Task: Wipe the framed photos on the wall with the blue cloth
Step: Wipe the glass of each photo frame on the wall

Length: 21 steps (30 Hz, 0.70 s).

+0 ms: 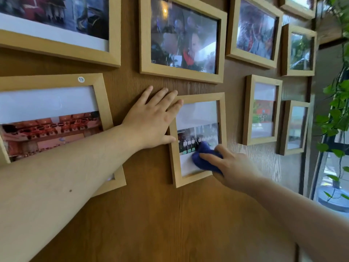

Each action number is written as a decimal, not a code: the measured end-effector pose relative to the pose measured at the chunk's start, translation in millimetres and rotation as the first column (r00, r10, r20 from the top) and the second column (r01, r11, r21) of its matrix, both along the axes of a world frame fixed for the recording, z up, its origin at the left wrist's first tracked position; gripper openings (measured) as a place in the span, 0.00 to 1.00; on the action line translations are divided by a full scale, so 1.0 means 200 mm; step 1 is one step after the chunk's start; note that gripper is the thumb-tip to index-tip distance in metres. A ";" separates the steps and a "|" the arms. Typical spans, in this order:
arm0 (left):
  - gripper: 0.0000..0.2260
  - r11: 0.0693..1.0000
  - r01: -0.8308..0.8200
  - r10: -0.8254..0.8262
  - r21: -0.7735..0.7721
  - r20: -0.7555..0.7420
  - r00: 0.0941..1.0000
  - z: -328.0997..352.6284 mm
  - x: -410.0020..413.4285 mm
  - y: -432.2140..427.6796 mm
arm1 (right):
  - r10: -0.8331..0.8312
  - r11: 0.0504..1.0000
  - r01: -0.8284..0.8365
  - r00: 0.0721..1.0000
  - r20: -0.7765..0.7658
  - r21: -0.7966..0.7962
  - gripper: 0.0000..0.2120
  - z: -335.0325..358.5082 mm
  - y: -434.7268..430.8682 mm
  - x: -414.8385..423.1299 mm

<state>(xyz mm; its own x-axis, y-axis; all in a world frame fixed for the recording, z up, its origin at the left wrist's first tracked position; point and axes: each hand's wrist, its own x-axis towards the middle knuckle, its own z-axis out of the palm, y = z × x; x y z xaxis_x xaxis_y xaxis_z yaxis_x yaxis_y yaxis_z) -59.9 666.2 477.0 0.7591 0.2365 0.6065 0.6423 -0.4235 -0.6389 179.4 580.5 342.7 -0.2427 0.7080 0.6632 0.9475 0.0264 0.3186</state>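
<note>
A small light-wood framed photo (pixel 200 114) hangs tilted on the brown wooden wall (pixel 154 214). My right hand (pixel 234 167) presses a bunched blue cloth (pixel 203 157) against the lower part of its glass. My left hand (pixel 153 120) lies flat with fingers spread on the wall and over the frame's upper left corner and left edge. Both forearms reach in from the bottom of the view.
Several more framed photos surround it: a large one (pixel 181 36) above, one with a "19" sticker (pixel 52 118) to the left, smaller ones (pixel 261 110) to the right. A green trailing plant (pixel 338 103) and a window (pixel 330 176) are at the far right.
</note>
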 end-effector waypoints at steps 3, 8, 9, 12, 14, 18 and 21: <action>0.44 1.000 -0.003 0.003 0.000 -0.001 1.000 0.00 0.00 0.00 | 0.080 0.994 -0.069 0.988 0.133 -0.086 0.26 -0.02 0.02 -0.08; 0.44 1.000 -0.004 0.004 0.003 0.008 1.000 0.00 0.00 0.00 | 0.085 0.988 -0.054 0.972 0.218 -0.143 0.24 -0.01 0.00 0.01; 0.44 1.000 -0.008 0.008 0.001 0.008 1.000 0.00 0.00 0.00 | 0.061 0.989 -0.030 0.975 0.216 -0.143 0.24 -0.01 -0.01 0.05; 0.44 1.000 -0.017 0.017 -0.011 0.007 1.000 -0.01 0.00 0.00 | -0.014 0.994 0.034 0.982 0.186 -0.102 0.25 -0.01 -0.04 0.16; 0.44 1.000 -0.017 0.017 -0.020 0.006 1.000 -0.01 0.00 0.00 | -0.071 0.991 0.090 0.982 0.173 -0.102 0.25 0.00 -0.06 0.21; 0.41 0.999 -0.029 0.029 -0.031 0.002 1.000 -0.02 -0.01 -0.04 | -0.051 0.997 0.056 0.996 0.079 -0.061 0.27 0.08 -0.10 0.22; 0.36 0.999 0.041 -0.041 0.021 0.000 0.999 0.02 -0.04 -0.11 | 0.034 0.998 -0.037 0.998 0.051 0.054 0.26 0.24 -0.11 0.19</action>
<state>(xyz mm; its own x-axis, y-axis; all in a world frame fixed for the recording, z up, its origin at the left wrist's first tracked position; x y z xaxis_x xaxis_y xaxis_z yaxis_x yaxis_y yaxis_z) -67.0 644.1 480.0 0.7675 0.1926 0.6114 0.6252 -0.4360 -0.6473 217.9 559.2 391.7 -0.3009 0.6615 0.6869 0.9290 0.0407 0.3678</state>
